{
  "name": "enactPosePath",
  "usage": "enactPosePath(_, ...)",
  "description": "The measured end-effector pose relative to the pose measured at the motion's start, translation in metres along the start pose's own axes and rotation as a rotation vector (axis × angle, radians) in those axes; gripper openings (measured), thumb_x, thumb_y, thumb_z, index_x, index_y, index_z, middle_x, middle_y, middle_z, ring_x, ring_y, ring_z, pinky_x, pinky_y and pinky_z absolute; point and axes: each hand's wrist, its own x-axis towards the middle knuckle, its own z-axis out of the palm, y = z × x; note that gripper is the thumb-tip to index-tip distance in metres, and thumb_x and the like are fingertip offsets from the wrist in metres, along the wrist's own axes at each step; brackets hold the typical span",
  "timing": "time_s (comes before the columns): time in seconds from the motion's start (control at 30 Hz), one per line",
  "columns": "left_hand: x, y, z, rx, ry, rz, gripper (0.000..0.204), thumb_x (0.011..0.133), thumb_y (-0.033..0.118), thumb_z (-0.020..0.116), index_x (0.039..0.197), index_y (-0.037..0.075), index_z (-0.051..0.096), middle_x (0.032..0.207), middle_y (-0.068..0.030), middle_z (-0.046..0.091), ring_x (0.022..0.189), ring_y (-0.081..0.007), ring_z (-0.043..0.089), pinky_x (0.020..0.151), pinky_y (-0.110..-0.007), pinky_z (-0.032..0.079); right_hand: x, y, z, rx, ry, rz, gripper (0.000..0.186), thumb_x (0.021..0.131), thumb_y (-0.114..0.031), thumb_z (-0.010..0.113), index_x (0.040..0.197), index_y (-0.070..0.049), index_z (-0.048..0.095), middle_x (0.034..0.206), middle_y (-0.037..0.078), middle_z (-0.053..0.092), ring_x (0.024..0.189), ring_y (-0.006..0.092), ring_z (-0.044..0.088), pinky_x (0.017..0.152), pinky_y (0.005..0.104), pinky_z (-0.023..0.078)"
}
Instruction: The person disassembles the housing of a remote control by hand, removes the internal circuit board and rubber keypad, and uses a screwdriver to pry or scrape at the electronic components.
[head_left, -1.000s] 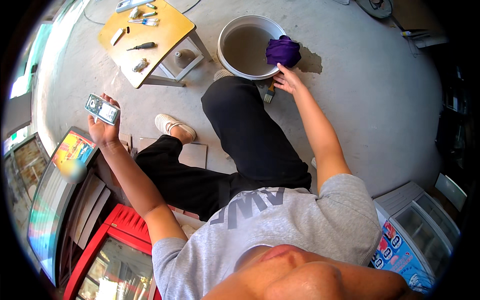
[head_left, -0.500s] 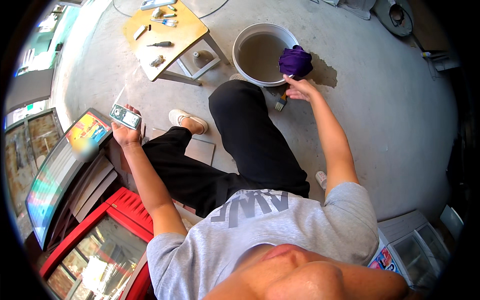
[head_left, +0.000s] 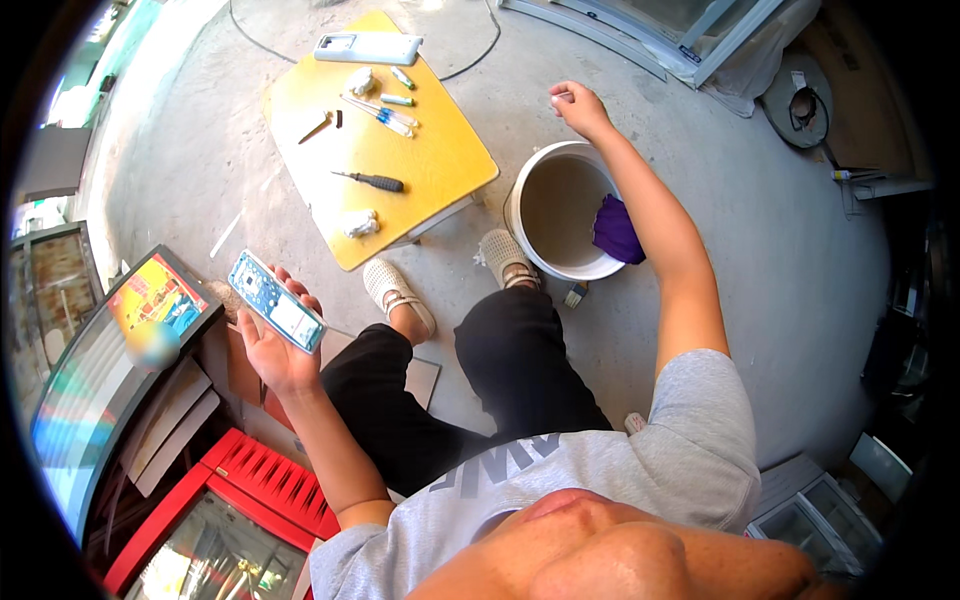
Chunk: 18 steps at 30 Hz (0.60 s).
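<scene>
My left hand point(head_left: 285, 350) is closed around a bare circuit board with a pale display panel point(head_left: 283, 307), held at the left of the stool-like table. My right hand point(head_left: 583, 108) is raised near the far rim of the white bucket point(head_left: 527, 222). Its fingers are pinched together, with a small pale bit at the tips too tiny to name. A purple cloth point(head_left: 618, 230) hangs over the bucket's right side, below my right forearm. Murky liquid fills part of the bucket. A paintbrush point(head_left: 576, 294) lies on the floor beside it.
The yellow table point(head_left: 440, 150) bears a light grey device casing point(head_left: 368, 47), a black-handled screwdriver point(head_left: 380, 183), blue-tipped screwdrivers point(head_left: 395, 122), small green cylinders point(head_left: 397, 100) and crumpled white wads point(head_left: 360, 223). A red-framed glass cabinet point(head_left: 225, 500) stands at my lower left.
My right hand has gone from the bucket's near right side to beyond its far rim. The circuit board is tilted differently in my left hand. More of the table has come into view.
</scene>
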Motion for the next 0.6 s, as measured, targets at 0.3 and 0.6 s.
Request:
enactPosePath(0.3, 0.045, 0.015, 0.02, 0.002, 0.111, 0.054, 0.057, 0.101, 0.033, 0.041, 0.148, 0.005, 0.024, 0.138, -0.0174, 0.042, 0.119, -0.0301, 0.047, 0.099, -0.047, 0.04, 0.151, 0.097, 0.153, -0.331, -0.182, 0.366, 0.018, 0.086, -0.019, 0.065, 0.101, -0.023, 0.074, 0.105, 0.004, 0.072, 0.1, 0.0206, 0.066, 0.087, 0.0343, 0.052)
enactPosePath(0.6, 0.082, 0.022, 0.029, 0.015, 0.273, 0.081, 0.058, 0.102, 0.036, 0.041, 0.151, 0.01, 0.023, 0.138, -0.0137, 0.043, 0.116, -0.028, 0.048, 0.095, -0.045, 0.041, 0.184, 0.134, 0.207, -0.455, -0.143, 0.419, 0.014, 0.083, -0.018, 0.069, 0.096, -0.022, 0.074, 0.105, 0.005, 0.072, 0.101, 0.0235, 0.066, 0.088, 0.035, 0.052)
